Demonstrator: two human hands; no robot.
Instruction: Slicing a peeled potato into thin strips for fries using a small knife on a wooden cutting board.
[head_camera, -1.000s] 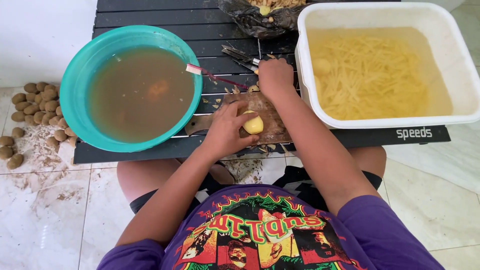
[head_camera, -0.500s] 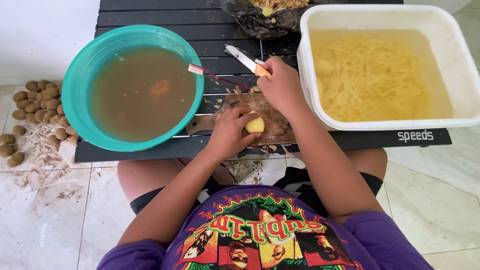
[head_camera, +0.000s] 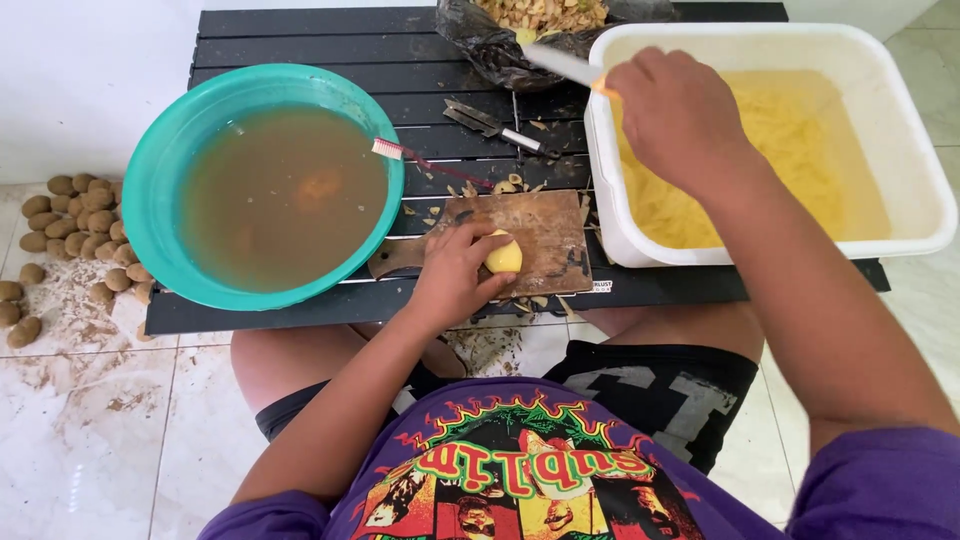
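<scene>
On the worn wooden cutting board (head_camera: 527, 243), left hand (head_camera: 452, 272) fingers curl around a peeled yellow potato (head_camera: 504, 256) (uncut), right hand (head_camera: 680, 118) grips an orange-handled knife (head_camera: 562, 65), white tub (head_camera: 905, 130) already full of strips.

Left hand (head_camera: 455, 275) curled low, right hand (head_camera: 680, 115) raised, fisted.

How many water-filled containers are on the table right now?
2: a teal bowl of murky brown water at the left, and a white tub of water and potato strips at the right.
</scene>
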